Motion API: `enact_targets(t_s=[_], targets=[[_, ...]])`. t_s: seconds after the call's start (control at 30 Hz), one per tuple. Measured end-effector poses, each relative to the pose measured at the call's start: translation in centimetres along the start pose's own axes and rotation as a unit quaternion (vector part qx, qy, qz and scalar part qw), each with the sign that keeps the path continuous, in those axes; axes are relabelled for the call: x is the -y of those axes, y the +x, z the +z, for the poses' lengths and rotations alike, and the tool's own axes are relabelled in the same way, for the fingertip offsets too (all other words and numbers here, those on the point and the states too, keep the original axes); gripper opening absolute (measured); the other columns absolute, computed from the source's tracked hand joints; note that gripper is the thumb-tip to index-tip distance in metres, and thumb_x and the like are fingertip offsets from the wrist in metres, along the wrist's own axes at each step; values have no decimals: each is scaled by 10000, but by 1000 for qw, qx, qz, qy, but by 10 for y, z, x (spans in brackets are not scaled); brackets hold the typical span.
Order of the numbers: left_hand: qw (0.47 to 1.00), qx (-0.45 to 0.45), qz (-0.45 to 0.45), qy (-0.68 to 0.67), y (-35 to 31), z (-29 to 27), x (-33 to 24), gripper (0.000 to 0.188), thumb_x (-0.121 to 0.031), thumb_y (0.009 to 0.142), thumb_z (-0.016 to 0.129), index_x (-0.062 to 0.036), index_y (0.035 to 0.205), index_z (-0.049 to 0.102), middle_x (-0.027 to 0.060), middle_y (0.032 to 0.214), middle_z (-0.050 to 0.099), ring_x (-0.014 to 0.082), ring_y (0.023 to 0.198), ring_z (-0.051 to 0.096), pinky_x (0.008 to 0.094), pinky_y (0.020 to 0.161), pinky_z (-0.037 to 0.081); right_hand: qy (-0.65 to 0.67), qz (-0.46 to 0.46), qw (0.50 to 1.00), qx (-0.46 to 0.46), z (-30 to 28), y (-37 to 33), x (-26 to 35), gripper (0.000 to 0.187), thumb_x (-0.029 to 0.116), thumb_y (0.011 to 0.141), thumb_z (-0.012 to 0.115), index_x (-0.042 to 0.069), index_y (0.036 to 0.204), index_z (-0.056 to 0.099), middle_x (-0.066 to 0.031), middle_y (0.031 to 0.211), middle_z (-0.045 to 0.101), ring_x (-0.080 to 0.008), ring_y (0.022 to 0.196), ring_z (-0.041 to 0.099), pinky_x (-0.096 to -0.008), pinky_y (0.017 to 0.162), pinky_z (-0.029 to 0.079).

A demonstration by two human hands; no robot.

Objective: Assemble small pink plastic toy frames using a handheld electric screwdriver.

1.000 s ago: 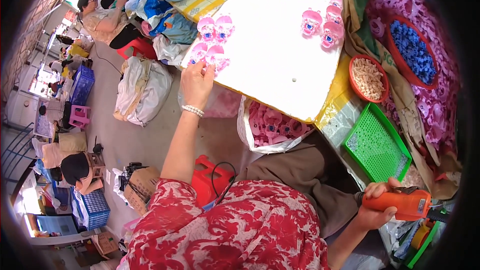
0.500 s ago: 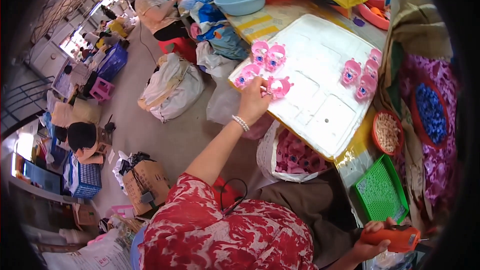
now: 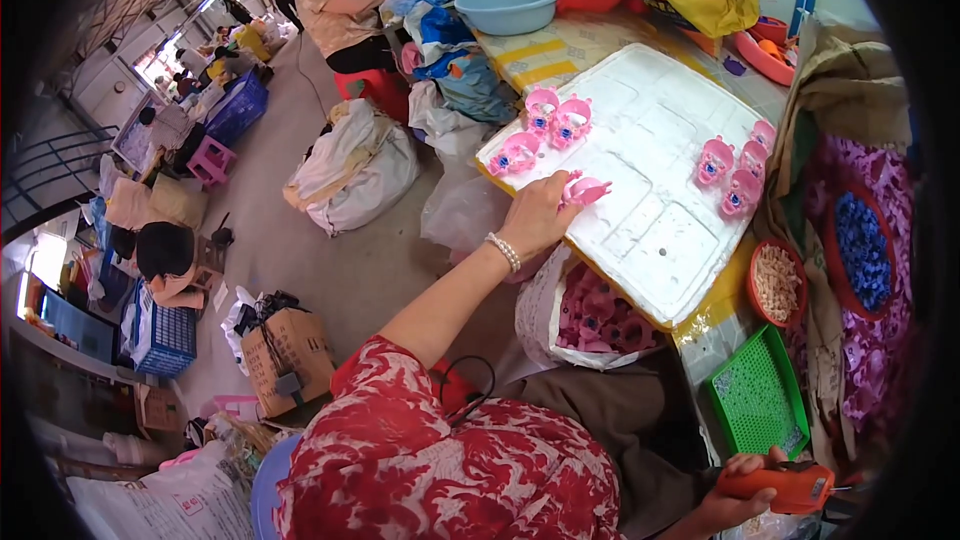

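Note:
My left hand [image 3: 541, 214] pinches a pink plastic toy part [image 3: 588, 191] above the near left edge of a white foam board [image 3: 640, 155]. This part looks tilted, and my fingers hide some of it. Just beyond it, several similar pink ring-shaped parts [image 3: 572, 122] with blue bits stand at the board's left corner. Another group of pink parts [image 3: 715, 161] sits near its right edge. At the lower right, my right hand [image 3: 728, 507] is wrapped round an orange electric screwdriver [image 3: 785, 489], whose thin bit points right, away from the board.
Right of the board are a red bowl of beige pieces [image 3: 777, 283], a green tray of small metal bits [image 3: 757, 390] and a red bowl of blue pieces [image 3: 862, 250]. A white sack [image 3: 540, 312] of pink parts stands below the edge. A light-blue basin [image 3: 508, 6] is farther back.
My left hand has lifted and tilted the pink part, drawing it slightly away from the group at the left corner. My right hand keeps its hold on the screwdriver. The whole view has shifted slightly.

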State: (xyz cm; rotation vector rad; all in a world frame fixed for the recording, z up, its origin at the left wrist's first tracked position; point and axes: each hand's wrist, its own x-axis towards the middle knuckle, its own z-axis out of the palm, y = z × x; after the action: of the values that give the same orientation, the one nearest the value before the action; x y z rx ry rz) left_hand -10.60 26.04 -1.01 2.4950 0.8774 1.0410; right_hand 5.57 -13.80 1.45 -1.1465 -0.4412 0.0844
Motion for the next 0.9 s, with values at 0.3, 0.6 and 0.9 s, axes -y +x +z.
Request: enact_targets(t_s=[0.3,0.6,0.9], targets=[[999,33,-35,-17,14,-9,-5,299,-190,710,623,31,892,538,204,667,575,351,638,589,417,597,458,-1,-2,1000,13,-3,1,4,643,544,855,472,-23,1153,407,-35,669,425,-118,574,424,-242,579,363],[572,287,-346,-687,-26,6,-101,242,-72,804,635,-36,1027,549,74,855,633,105,655,597,238,582,513,-44,-16,999,11,-20,19,20,657,532,849,496,-33,1169,393,-42,698,440,-120,599,425,-239,582,367],[373,495,-409,-670,-91,47,-170,336,-112,833,605,-47,1135,475,99,980,583,165,764,585,307,664,503,24,22,998,54,-20,53,12,678,494,827,564,-35,1199,360,-59,769,492,-149,643,454,-295,592,400]])
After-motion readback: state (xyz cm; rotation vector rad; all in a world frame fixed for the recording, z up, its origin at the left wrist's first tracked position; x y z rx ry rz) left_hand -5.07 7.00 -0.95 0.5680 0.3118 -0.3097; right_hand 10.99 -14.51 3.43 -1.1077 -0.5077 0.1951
